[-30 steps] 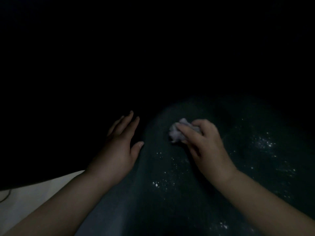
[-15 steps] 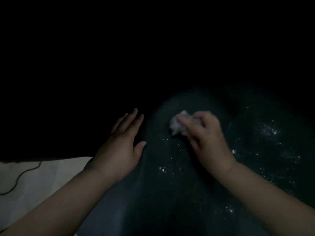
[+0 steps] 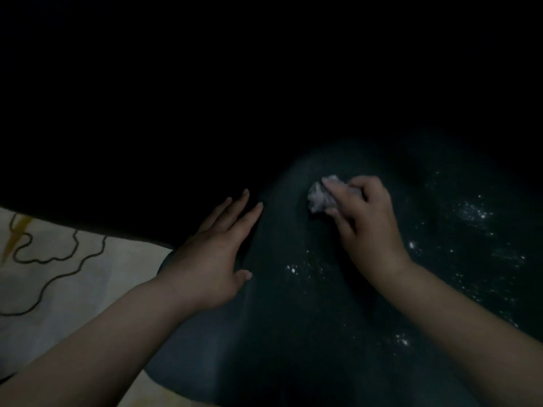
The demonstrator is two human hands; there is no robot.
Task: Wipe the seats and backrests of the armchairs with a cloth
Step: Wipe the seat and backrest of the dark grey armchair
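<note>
The scene is very dark. A dark teal armchair (image 3: 308, 312) with a smooth rounded surface fills the lower right, dotted with white specks. My right hand (image 3: 367, 227) grips a small crumpled pale cloth (image 3: 318, 196) and presses it onto the chair's upper curve. My left hand (image 3: 211, 259) lies flat on the chair's left edge, its fingers straight and pointing away from me. The upper part of the chair is lost in darkness.
A pale fabric (image 3: 58, 277) with a dark wavy line pattern and a yellow mark lies at the left, beside the chair. Everything above and behind the chair is black, with nothing distinguishable.
The view has shifted, showing more of the pale patterned fabric at the left. My right hand with the cloth has slid slightly up the chair. My left hand stays flat on the edge.
</note>
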